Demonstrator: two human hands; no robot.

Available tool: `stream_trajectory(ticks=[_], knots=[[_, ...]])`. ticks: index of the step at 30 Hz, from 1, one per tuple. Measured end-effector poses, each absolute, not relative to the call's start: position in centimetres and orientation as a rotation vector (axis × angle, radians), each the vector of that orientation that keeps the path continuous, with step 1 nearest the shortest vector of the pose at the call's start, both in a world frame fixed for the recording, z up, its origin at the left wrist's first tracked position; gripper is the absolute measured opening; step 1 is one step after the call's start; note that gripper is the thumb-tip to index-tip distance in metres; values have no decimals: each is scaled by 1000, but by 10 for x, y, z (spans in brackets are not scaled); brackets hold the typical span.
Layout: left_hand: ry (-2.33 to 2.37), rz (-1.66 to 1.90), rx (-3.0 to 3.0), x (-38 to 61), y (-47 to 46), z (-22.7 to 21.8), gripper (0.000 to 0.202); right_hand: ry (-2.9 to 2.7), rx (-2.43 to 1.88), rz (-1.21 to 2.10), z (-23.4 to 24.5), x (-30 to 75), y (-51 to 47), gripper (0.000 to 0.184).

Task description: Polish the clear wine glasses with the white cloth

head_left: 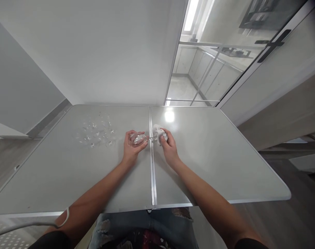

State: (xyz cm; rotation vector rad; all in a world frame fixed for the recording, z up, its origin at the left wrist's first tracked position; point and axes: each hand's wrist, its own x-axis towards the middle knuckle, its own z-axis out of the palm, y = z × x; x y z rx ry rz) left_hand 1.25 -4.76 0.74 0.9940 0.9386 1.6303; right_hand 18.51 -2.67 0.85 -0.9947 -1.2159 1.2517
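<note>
My left hand (132, 147) is wrapped round the bowl of a clear stemmed glass (139, 139), which lies sideways with its stem pointing right. In my right hand (169, 145) is a bunched white cloth (158, 133), pressed over the foot end of that glass. The cloth hides the foot. Both hands are over the middle of the table, close to its centre seam. To the left, several clear glasses (95, 133) stand in a cluster; their outlines are faint and overlap.
A pale folding table (211, 166) with a metal rim lies before me, split by a metal seam (153, 173). Behind it rises a white wall (108, 52), with a glass door (198, 72) at the right. A white cable (30, 224) crosses near my left forearm.
</note>
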Motion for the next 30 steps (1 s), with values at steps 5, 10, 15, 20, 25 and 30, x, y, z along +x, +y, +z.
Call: stream_trajectory(ticks=[5,10,15,20,25,30], knots=[[974,1703,978,12,-47,7,65,-1270,-1064,1291,5,188,-21,43],[969,1666,1018,13,-48,9,67,-1218,-1011,1440,4,187,-19,42],[1061,1811,990,9,-43,10,62,-1305,-1088,1259,7,190,-21,37],[1145,1782,1056,7,-43,12,62,-1279,-1115,1178,15,196,-21,52],[1210,1699,1211,9,-47,12,63,-1602,-1034,886,29,202,-24,44],[1130,1588,1335,9,-51,3,67,-2023,-1106,720,17,195,-27,39]])
